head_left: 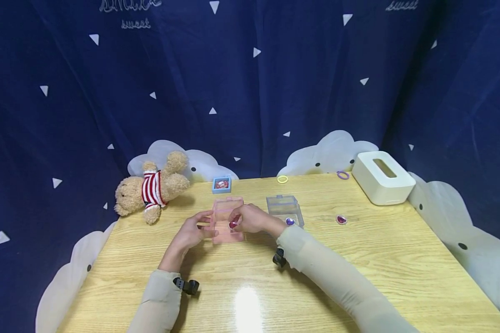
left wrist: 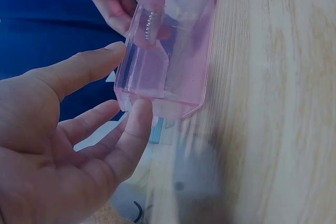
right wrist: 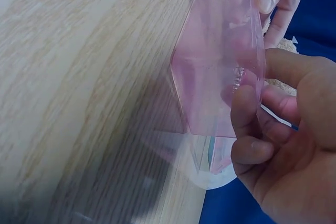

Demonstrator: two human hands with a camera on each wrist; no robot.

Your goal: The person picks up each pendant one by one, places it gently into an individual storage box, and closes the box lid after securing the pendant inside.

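A see-through pink box point(head_left: 228, 238) stands on the table with its lid raised at the back. My left hand point(head_left: 193, 231) holds it at the left side, thumb toward the front and fingers along the side wall point(left wrist: 168, 106). Inside the box's opening, my right hand point(head_left: 250, 218) pinches a red gem point(head_left: 233, 225) with a silver beaded rim. The left wrist view shows the gem point(left wrist: 150, 27) through the pink wall. From the right wrist, fingertips point(right wrist: 245, 103) partly cover it. Whether the gem touches the box floor cannot be told.
Right of the pink box is an open bluish clear box point(head_left: 284, 203) with a blue gem point(head_left: 290, 221). Another red gem point(head_left: 341, 219) lies farther right. Behind are a blue-framed square point(head_left: 221, 184), yellow ring point(head_left: 282, 179), purple ring point(head_left: 343, 175), white tissue box point(head_left: 385, 185) and teddy bear point(head_left: 152, 188).
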